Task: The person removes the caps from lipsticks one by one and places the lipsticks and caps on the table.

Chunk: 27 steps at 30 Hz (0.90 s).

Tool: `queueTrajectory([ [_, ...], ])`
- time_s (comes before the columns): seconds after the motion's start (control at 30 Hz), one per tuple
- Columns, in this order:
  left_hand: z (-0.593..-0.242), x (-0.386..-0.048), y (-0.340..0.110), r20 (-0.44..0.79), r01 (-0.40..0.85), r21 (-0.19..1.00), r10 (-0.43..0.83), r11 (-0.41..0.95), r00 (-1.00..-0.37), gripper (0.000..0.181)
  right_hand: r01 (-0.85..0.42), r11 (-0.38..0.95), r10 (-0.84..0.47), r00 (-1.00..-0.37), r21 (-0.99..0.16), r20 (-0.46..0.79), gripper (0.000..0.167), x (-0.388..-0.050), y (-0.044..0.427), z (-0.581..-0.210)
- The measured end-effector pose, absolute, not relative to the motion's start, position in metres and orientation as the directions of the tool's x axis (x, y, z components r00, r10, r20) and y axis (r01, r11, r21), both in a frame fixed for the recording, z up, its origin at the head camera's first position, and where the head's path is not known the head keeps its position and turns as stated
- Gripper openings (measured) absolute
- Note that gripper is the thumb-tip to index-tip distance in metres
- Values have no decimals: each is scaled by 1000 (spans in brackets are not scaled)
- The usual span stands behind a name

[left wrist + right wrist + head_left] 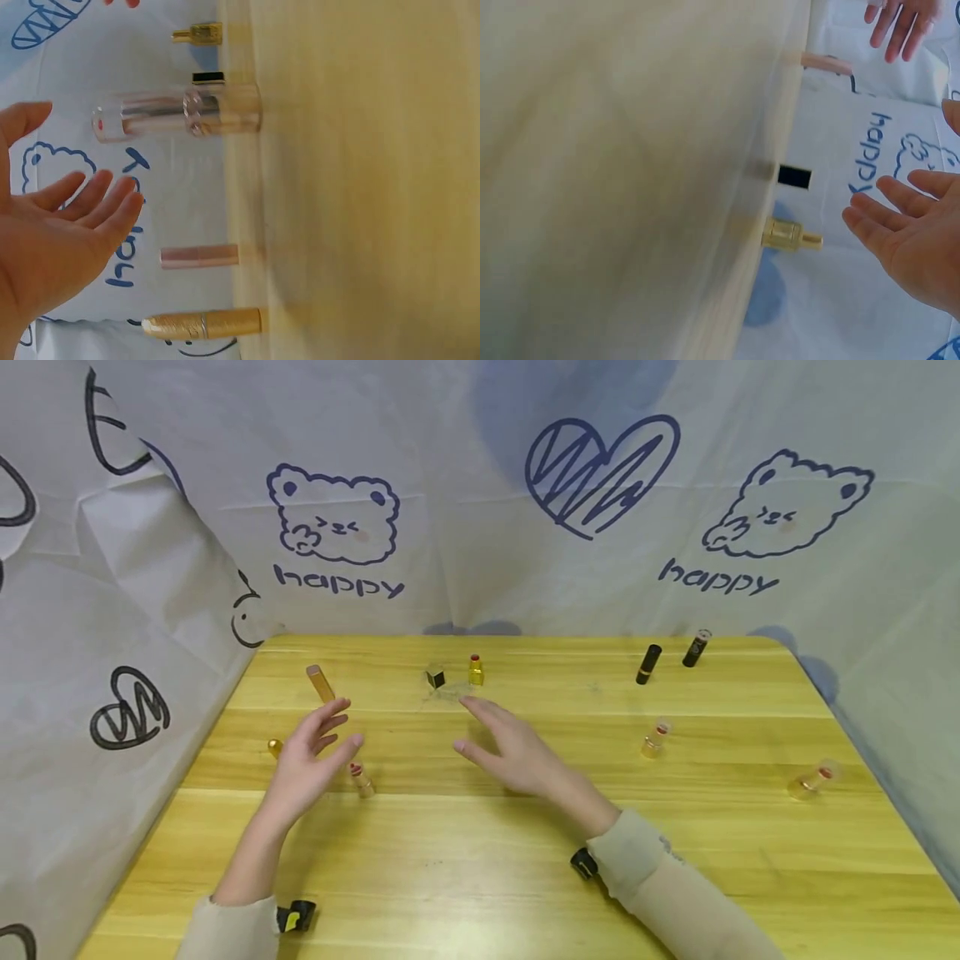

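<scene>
Both hands hover above the wooden table with nothing in them. The left hand (309,762) has its fingers loosely spread between a rose-gold tube (320,683), a gold bullet-shaped tube (275,747) partly behind the hand, and a clear lipstick (362,780). In the left wrist view that clear lipstick (176,114) stands upright, apart from the fingers. The right hand (517,752) reaches inward, thumb and fingers apart, just in front of a black-and-gold cap (436,676) and an open gold lipstick (476,671). The right wrist view shows the gold lipstick (783,235) untouched.
On the right of the table (465,877) stand two black tubes, one (648,665) beside the other (697,648). Nearer are two clear-capped lipsticks, one (656,740) closer in and one (811,781) by the right edge. A printed cloth (465,552) hangs behind.
</scene>
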<state>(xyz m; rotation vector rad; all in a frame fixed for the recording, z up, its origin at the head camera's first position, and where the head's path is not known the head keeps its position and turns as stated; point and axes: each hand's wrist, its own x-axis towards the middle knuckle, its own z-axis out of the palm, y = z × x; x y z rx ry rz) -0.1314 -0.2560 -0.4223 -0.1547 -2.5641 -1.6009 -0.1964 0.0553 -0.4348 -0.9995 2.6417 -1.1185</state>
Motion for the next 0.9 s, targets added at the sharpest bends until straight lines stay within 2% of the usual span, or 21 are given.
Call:
queueTrajectory([
  [0.47,-439,-118,-268,53,114,873,142,474,-989,54,-577,506,-684,-721,-641,110,74,-185,24,-435],
  [0.7,-441,-117,-268,50,115,866,143,487,-988,39,-604,499,-719,-689,-621,92,74,-181,8,-434],
  [0.9,-440,-117,-266,51,115,868,143,483,-988,34,-615,489,-737,-671,-619,85,74,-178,-4,-435],
])
